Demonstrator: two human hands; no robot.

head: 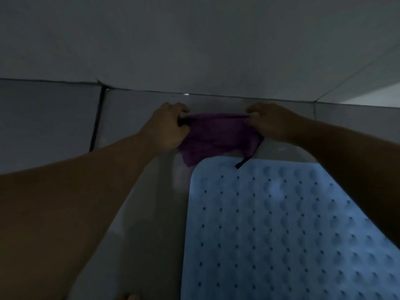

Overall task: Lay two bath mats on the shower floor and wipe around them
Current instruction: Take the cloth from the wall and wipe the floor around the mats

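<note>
Both hands, left hand (pixel 171 126) and right hand (pixel 270 122), pinch a purple cloth (pixel 218 135) stretched between them, seemingly above the blue mat (pixel 281 224).

1. No text, label, brand, number or sign can be read anywhere in the dim head view.
2. The purple cloth (pixel 218 135) carries a small dark tag (pixel 243 162) hanging at its lower right corner; nothing on the tag is legible.
3. The blue bath mat (pixel 281 230) shows only dots and bumps, no lettering.
</note>
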